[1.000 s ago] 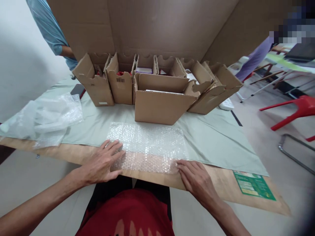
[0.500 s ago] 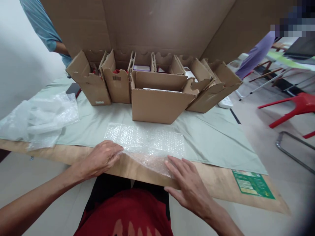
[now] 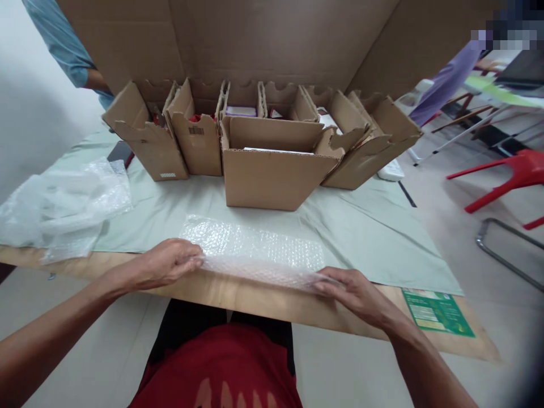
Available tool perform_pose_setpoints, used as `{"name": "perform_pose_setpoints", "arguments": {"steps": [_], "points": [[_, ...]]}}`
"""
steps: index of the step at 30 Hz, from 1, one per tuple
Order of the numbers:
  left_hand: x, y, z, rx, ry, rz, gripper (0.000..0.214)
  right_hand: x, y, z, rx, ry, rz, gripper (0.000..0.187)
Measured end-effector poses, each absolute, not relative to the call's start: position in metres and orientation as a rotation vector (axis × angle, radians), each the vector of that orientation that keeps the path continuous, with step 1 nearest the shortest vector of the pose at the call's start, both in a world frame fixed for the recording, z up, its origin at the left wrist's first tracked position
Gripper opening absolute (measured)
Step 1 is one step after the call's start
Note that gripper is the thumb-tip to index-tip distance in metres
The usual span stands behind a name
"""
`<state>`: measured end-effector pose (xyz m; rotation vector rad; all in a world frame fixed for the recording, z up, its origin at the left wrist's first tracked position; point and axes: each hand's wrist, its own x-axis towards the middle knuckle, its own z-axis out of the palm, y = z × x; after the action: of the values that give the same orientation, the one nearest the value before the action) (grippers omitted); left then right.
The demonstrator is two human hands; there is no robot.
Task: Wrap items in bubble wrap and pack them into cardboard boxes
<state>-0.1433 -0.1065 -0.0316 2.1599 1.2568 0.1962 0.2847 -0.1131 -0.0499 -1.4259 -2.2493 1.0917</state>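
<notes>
A clear sheet of bubble wrap (image 3: pixel 255 246) lies across the front of the cloth-covered table, its near edge lifted and drawn straight between my hands. My left hand (image 3: pixel 176 262) pinches that edge at its left end. At the right end, my right hand (image 3: pixel 346 288) grips the same edge between thumb and fingers. Just beyond the sheet stands a low cardboard box (image 3: pixel 266 178) with something flat and white inside.
Several open cardboard bins (image 3: pixel 198 136) stand in a row before a tall cardboard panel (image 3: pixel 263 45). More crumpled bubble wrap (image 3: pixel 80 198) lies at left. A green printed sheet (image 3: pixel 437 311) is at the right front edge. A red chair (image 3: pixel 510 175) stands on the floor, right.
My right hand has moved right and closed on the bubble wrap's corner. The slack near edge has been lifted and straightened. My left hand has shifted slightly left, still holding its end.
</notes>
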Motion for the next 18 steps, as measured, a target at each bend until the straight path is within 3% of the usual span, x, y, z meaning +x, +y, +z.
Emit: {"name": "perform_pose_setpoints", "arguments": {"steps": [3, 7, 12, 18], "points": [[-0.148, -0.096, -0.023, 1.978, 1.291, 0.144, 0.029, 0.283, -0.103, -0.055, -1.474, -2.052, 1.161, 0.041], [-0.163, -0.084, -0.019, 1.795, 1.385, 0.233, 0.020, 0.278, -0.105, -0.062, -1.550, -1.805, 1.109, 0.033], [-0.175, -0.078, -0.037, 1.562, 1.514, 0.492, 0.026, 0.275, -0.109, -0.070, -1.612, -1.737, 0.876, 0.028], [-0.166, -0.080, -0.049, 1.578, 1.681, 0.477, 0.036, 0.269, -0.098, -0.084, -1.742, -1.647, 0.769, 0.027]]}}
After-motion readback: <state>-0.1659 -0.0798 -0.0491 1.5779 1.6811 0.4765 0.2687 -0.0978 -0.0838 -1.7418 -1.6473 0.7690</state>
